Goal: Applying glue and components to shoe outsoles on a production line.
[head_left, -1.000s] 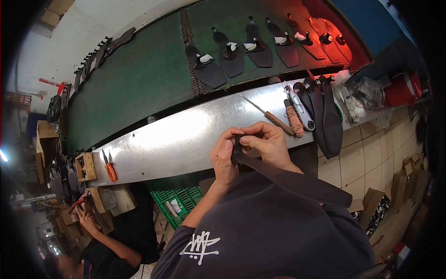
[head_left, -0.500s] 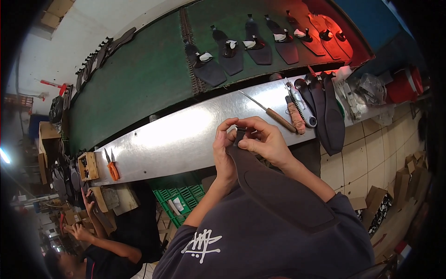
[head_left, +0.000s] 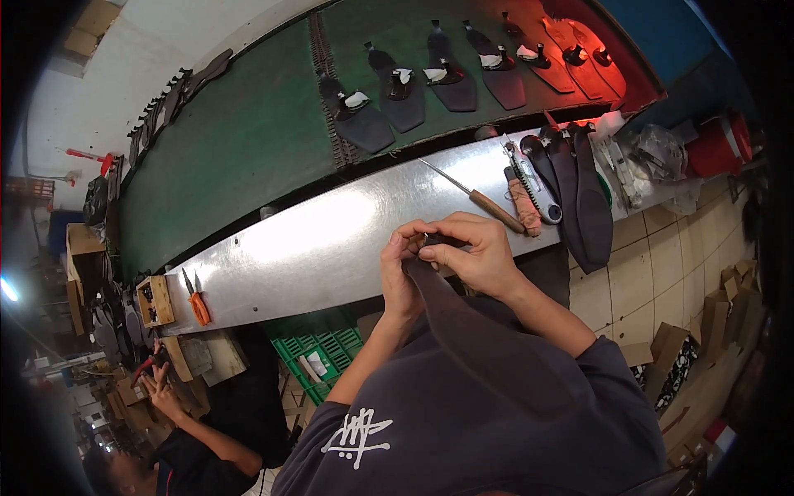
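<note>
A dark sandal sole [head_left: 475, 335], broad at one end and narrow at the other, slants down from my fingers in front of my shirt. My left hand [head_left: 400, 277] closes round its narrow end from the left, fingertips curled over the top. From the right, my right hand [head_left: 480, 255] pinches the same end between thumb and fingers. A small shiny bit shows between the fingertips, too covered to make out. Both hands are above the near edge of a metal ledge [head_left: 331, 248].
Beyond the ledge, several soles with straps lie on a green conveyor belt [head_left: 240, 149], some under red light. An awl [head_left: 475, 197], a utility knife [head_left: 536, 186] and more soles [head_left: 591, 202] lie at right; orange-handled pliers [head_left: 198, 304] at left. A co-worker's hand [head_left: 165, 397] is lower left.
The sole has turned in my hands, so the outline on its face no longer shows. My right fingers have curled in tighter. The co-worker's hands have shifted at lower left.
</note>
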`<state>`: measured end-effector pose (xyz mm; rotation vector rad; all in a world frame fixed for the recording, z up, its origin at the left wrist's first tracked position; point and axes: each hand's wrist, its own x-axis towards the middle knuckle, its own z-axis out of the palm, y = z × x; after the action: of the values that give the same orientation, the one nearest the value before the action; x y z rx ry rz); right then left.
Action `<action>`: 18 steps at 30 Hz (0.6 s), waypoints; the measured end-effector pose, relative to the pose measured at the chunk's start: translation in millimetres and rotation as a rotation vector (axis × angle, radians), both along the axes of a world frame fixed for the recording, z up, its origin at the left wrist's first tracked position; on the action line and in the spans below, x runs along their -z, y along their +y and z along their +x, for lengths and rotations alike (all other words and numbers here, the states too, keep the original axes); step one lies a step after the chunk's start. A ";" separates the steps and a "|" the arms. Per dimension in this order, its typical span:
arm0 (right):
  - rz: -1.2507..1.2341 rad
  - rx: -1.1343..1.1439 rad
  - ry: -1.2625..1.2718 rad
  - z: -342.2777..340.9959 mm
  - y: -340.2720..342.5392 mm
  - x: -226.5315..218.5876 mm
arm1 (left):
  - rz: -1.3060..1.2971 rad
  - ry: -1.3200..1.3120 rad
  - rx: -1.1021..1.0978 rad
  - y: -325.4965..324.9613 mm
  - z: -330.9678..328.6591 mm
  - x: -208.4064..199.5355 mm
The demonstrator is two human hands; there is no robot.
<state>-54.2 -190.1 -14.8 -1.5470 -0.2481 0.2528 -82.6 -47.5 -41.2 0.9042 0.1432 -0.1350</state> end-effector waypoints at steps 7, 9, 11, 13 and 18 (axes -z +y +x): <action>0.073 -0.004 0.006 1.9 -2.8 2.8 | -0.004 -0.007 0.085 4.0 3.0 7.0; 0.070 -0.010 -0.002 8.2 -1.0 6.0 | 0.000 -0.006 0.035 4.4 7.7 14.6; 0.078 -0.107 0.092 18.5 1.6 9.1 | -0.060 0.018 0.025 8.6 10.1 22.8; 0.020 -0.102 0.030 32.2 -6.7 12.9 | -0.117 0.070 0.060 24.1 13.5 38.8; -0.662 0.215 -0.554 55.7 -19.6 30.2 | -0.144 0.131 0.040 47.8 11.0 27.3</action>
<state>1.5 -209.6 -45.0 -2.2688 -0.4569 -0.3067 -71.6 0.2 -68.5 0.7552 0.2348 -0.2389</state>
